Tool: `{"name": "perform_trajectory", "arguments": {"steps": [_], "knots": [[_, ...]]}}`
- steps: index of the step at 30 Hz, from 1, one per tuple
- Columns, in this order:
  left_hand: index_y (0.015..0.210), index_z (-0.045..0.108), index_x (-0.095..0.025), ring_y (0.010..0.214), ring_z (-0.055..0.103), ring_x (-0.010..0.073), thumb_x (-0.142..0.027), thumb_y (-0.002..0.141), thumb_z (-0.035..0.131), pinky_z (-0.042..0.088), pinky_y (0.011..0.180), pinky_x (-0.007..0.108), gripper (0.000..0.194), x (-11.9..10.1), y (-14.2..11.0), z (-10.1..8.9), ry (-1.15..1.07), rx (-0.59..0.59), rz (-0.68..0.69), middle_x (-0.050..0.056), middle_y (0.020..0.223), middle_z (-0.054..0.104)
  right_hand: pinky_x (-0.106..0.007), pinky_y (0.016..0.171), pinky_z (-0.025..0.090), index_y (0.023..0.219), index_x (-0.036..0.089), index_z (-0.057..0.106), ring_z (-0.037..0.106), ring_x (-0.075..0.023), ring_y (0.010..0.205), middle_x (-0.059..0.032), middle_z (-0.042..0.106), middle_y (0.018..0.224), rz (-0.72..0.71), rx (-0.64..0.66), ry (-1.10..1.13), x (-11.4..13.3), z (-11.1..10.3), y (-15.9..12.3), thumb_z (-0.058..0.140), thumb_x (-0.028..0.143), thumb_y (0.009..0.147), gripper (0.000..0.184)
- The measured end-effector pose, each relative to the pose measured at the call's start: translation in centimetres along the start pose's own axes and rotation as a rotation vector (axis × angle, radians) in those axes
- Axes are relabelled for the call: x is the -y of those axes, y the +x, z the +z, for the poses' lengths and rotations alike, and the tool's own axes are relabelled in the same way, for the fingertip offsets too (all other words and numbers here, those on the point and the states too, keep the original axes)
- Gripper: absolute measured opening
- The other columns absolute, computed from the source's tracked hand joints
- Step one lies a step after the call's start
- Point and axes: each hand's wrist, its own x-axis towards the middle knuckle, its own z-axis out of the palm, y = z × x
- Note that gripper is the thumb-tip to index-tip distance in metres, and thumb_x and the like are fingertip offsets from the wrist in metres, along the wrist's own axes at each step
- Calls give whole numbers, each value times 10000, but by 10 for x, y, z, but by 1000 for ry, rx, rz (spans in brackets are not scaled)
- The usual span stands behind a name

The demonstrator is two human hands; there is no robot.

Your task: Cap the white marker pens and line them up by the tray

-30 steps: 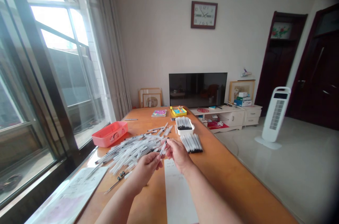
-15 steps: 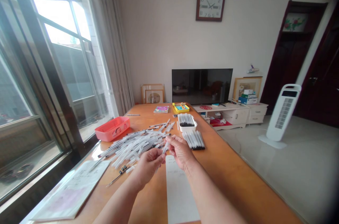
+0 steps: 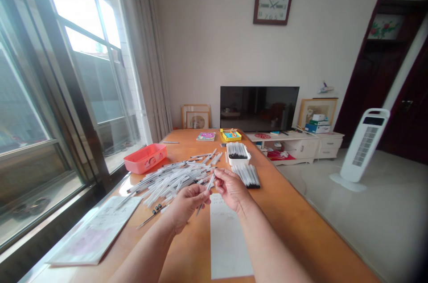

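Observation:
A slim translucent pen (image 3: 210, 182) slants between my two hands, its dark lower end showing beneath the left fingers. My left hand (image 3: 190, 203) is closed round its middle with thumb and fingers. At the upper end, the fingertips of my right hand (image 3: 230, 187) pinch together; whether a small part is also between them is hidden. Just beyond my hands spreads a loose pile of clear pen barrels and dark-tipped pens (image 3: 177, 179). A neat row of black-ended pens (image 3: 246, 176) lies right of my right hand, behind it a white container (image 3: 240, 162) filled with similar pens.
A red plastic basket (image 3: 146, 158) stands at the left. A notebook (image 3: 96, 231) lies front left, and a white paper sheet (image 3: 229, 247) lies under my hands. Farther back are a yellow box (image 3: 231, 136) and a booklet (image 3: 205, 136). The table's right edge borders the floor.
The view has shifted slightly, so the room appears farther right. My hands still hold the pen, and more of its dark lower end now shows below my left hand.

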Motion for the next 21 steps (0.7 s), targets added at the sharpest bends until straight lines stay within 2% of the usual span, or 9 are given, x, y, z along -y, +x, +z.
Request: {"name": "perform_trajectory", "arguments": {"steps": [4, 6, 11, 15, 18, 21], "knots": [[768, 602, -178, 609, 396, 96, -525, 757, 781, 286, 565, 234, 390, -7, -2, 8, 31, -96, 28, -27, 680, 542, -180, 437, 229, 797, 159, 660, 415, -70, 542, 27, 566, 629, -6, -45, -9, -2, 3, -1, 906, 334, 664, 331], [759, 589, -182, 587, 368, 90, -528, 746, 785, 260, 550, 233, 398, -10, -3, 9, 20, -98, 23, -38, 665, 515, -183, 439, 229, 790, 165, 648, 420, -72, 542, 23, 577, 636, -13, -40, -15, -3, 4, -1, 902, 360, 677, 339], [793, 609, -175, 615, 439, 99, -521, 771, 767, 315, 590, 236, 380, -10, -4, 5, -32, -53, -20, 2, 732, 613, -190, 457, 270, 895, 140, 732, 453, -75, 573, -53, 682, 804, -35, 28, -7, -1, 4, -2, 828, 425, 775, 324], [818, 612, -175, 617, 456, 105, -525, 777, 762, 317, 596, 238, 382, -8, -4, 2, -59, -46, -23, 20, 750, 646, -182, 477, 285, 910, 126, 761, 442, -73, 596, -51, 670, 790, -48, 65, -41, 1, 4, -3, 831, 397, 783, 307], [821, 596, -174, 614, 429, 100, -519, 778, 760, 302, 590, 235, 384, -5, -3, 3, -51, -46, -14, 10, 732, 626, -176, 478, 278, 856, 135, 737, 431, -74, 590, -14, 619, 699, -35, 13, -70, 0, 6, -4, 870, 394, 739, 314], [786, 563, -181, 582, 346, 89, -512, 775, 752, 264, 567, 237, 381, 1, -1, 4, 53, -115, 28, -39, 659, 513, -172, 482, 280, 772, 152, 671, 419, -72, 572, 21, 560, 620, -47, -73, -108, -2, 10, -4, 907, 395, 689, 349]]}}
